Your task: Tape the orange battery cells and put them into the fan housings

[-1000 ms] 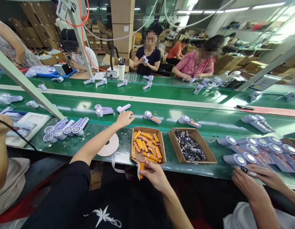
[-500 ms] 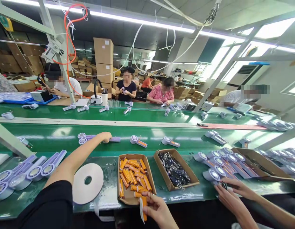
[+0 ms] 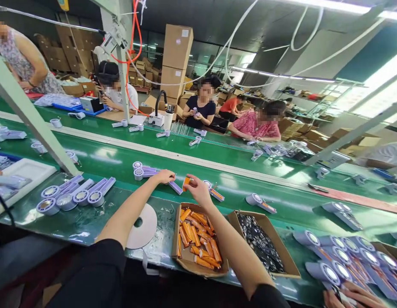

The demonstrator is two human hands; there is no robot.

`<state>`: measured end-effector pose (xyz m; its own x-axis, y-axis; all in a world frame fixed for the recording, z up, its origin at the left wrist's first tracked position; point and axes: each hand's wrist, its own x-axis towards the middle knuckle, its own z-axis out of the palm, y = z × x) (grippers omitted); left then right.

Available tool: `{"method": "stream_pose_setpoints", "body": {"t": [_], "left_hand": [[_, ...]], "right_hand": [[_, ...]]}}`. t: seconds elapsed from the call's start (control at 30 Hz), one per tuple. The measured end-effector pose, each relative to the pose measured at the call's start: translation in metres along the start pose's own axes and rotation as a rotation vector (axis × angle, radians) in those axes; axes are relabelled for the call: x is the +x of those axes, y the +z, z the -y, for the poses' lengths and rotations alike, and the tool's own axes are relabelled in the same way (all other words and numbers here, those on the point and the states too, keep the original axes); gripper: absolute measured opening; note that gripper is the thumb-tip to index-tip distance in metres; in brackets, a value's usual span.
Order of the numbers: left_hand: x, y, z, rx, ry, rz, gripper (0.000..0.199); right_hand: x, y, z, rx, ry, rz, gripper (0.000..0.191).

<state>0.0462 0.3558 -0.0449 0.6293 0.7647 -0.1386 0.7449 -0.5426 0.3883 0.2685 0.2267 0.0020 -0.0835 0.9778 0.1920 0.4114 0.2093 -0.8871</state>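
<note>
The right hand (image 3: 198, 191) is pinching an orange battery (image 3: 186, 184) in its fingers over the green belt (image 3: 102, 155). The left hand (image 3: 166, 176) beside it seems to be gripping a partly hidden purple fan shell (image 3: 176, 188).

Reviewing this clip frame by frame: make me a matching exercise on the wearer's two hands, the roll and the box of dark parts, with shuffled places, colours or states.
1. Left hand
2. Right hand
3. Roll
4. Box of dark parts

A. Pale, lying flat on the bench
B. Holding an orange piece
C. Brown cardboard, just right of the box of orange pieces
D. At a lilac part

Pairs: 1-D, 2-B, 3-A, 4-C
</note>
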Motion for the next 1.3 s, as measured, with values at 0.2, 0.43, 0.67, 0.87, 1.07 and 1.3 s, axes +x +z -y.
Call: {"method": "stream_pose_setpoints", "body": {"t": [0.2,0.43,0.67,0.87,1.07,1.3], "left_hand": [[0.005,0.011,-0.012,-0.040,-0.045,-0.054,0.033],[0.009,0.019,-0.026,-0.066,-0.094,-0.097,0.034],[0.003,0.007,-0.056,-0.070,-0.186,-0.162,0.034],[-0.075,-0.002,-0.095,-0.048,-0.235,-0.342,0.057],[-0.278,0.056,-0.071,-0.013,-0.067,-0.153,0.095],[-0.332,0.101,-0.077,0.060,-0.135,-0.367,0.063]], "right_hand": [[0.043,0.028,-0.019,-0.530,0.056,0.247,0.034],[0.037,0.027,-0.021,-0.882,0.067,0.454,0.038],[0.048,0.026,0.007,-0.943,0.074,0.519,0.037],[-0.024,-0.041,0.036,-0.689,-0.035,0.274,0.050],[-0.201,-0.111,0.001,-0.210,0.046,0.217,0.037],[-0.234,-0.048,0.021,0.235,0.246,0.176,0.048]]}}
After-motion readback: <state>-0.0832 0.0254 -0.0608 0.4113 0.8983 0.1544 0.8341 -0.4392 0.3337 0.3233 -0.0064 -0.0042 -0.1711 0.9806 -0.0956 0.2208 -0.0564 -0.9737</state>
